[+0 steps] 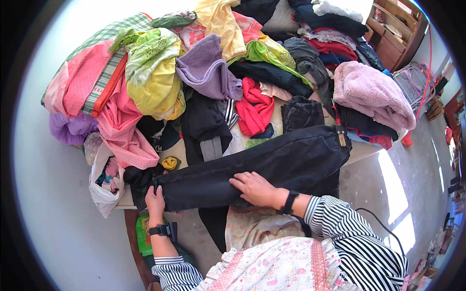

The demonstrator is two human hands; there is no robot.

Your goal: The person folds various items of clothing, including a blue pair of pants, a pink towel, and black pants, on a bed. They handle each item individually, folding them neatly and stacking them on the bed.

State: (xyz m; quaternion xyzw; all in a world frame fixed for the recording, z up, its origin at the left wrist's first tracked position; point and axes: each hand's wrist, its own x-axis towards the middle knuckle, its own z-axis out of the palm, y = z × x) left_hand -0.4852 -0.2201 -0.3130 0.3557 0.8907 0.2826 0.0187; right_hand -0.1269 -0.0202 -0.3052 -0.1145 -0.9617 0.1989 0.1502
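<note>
A pair of black trousers (225,171), laid lengthwise with one leg over the other, stretches across in front of me. Their waistband, with a tan patch (341,139), points to the right. My left hand (155,200) grips the hem end, thumb on top. Flat on the upper face of the leg rests my right hand (255,189), palm down with the fingers spread a little. Behind the trousers, a folded dark pair of jeans (303,114) and a red garment (255,109) lie on the bed or table.
A large heap of clothes includes a purple quilted piece (204,69), yellow fabric (154,94) and a pink fleece (371,94). A white plastic bag (105,196) hangs at the left edge. Below stands a green packet (143,236). A wooden cabinet (395,32) is at far right.
</note>
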